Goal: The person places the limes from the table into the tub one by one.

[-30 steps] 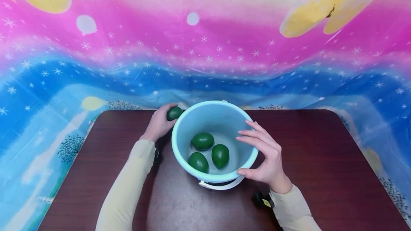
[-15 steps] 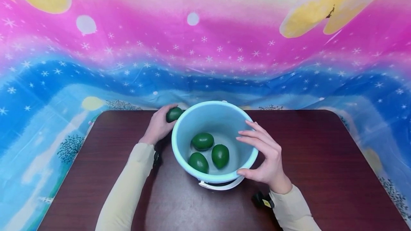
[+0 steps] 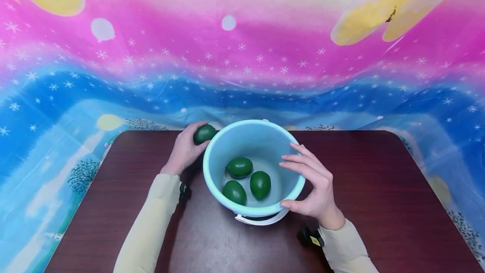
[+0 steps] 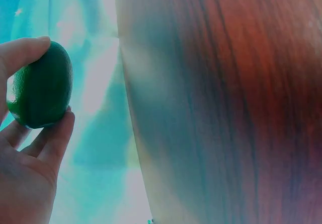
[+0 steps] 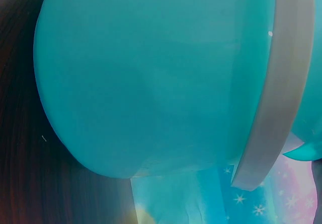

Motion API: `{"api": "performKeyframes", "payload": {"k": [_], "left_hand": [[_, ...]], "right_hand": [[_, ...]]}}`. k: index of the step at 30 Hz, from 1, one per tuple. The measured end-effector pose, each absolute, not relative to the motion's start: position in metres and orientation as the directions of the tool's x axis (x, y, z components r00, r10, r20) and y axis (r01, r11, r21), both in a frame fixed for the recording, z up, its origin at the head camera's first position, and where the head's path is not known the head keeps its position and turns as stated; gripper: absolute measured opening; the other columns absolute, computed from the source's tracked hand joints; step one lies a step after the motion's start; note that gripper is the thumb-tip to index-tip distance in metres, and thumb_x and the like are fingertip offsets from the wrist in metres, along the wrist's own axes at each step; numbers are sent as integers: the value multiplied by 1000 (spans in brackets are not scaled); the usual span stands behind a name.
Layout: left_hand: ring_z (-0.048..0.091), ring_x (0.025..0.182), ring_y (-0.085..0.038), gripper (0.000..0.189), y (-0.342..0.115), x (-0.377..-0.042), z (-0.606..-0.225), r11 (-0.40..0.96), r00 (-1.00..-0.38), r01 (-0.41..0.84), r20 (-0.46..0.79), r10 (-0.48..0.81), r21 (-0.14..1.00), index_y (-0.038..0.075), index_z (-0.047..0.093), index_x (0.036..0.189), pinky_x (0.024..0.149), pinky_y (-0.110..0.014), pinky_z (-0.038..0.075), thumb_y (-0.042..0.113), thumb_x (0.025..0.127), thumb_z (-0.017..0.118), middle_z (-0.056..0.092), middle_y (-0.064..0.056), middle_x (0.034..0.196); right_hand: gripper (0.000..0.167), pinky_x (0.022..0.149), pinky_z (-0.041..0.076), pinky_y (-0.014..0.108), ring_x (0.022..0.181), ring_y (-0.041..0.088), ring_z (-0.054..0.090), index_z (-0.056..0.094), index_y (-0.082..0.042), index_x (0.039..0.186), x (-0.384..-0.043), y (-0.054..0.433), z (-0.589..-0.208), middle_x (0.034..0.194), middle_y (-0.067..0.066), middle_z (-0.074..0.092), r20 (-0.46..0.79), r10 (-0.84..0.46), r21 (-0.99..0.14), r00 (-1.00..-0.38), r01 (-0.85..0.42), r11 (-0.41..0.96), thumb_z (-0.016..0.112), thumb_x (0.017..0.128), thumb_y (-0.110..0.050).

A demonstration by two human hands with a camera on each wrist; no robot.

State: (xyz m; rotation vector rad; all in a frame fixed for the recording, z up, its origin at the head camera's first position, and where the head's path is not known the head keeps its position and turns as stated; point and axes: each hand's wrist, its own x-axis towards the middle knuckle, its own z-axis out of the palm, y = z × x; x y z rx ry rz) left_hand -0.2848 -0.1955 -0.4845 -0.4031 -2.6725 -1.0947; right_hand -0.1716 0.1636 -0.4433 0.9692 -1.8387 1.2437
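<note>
My left hand (image 3: pixel 185 148) grips a dark green avocado (image 3: pixel 204 134) beside the far left of the light blue bucket (image 3: pixel 207 171). In the left wrist view the avocado (image 4: pixel 44 88) sits between the thumb and the fingertips, its glossy skin mostly showing. On the bucket's right side my right hand (image 3: pixel 316 182) holds the rim, thumb at the front edge and fingers reaching over the inside. Three more avocados lie on the bucket's floor: one at the back (image 3: pixel 239 167), one at the right (image 3: pixel 260 185), one at front left (image 3: pixel 234 192).
The bucket's white handle (image 3: pixel 261 221) hangs down at the front; it crosses the right wrist view as a pale band (image 5: pixel 276 93). Under everything is a dark reddish wooden table (image 3: pixel 379 188). A colourful printed cloth (image 3: pixel 242 66) hangs right behind its far edge.
My left hand has drawn slightly left and nearer with the avocado, so more of it shows beside the bucket's rim. The right hand, bucket and the avocados inside have stayed put.
</note>
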Motion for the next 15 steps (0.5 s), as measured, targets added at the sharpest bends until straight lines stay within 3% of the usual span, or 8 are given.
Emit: {"api": "performKeyframes", "payload": {"k": [15], "left_hand": [[59, 119, -32, 61, -194, -276, -489, 650, -917, 366, 379, 128, 666, 18, 56, 146, 95, -53, 50, 20, 90, 81, 58, -10, 140]], "right_hand": [[72, 114, 33, 55, 123, 46, 56, 76, 1, 108, -171, 163, -443, 110, 20, 71, 859, -193, -422, -474, -870, 257, 80, 78, -64]]}}
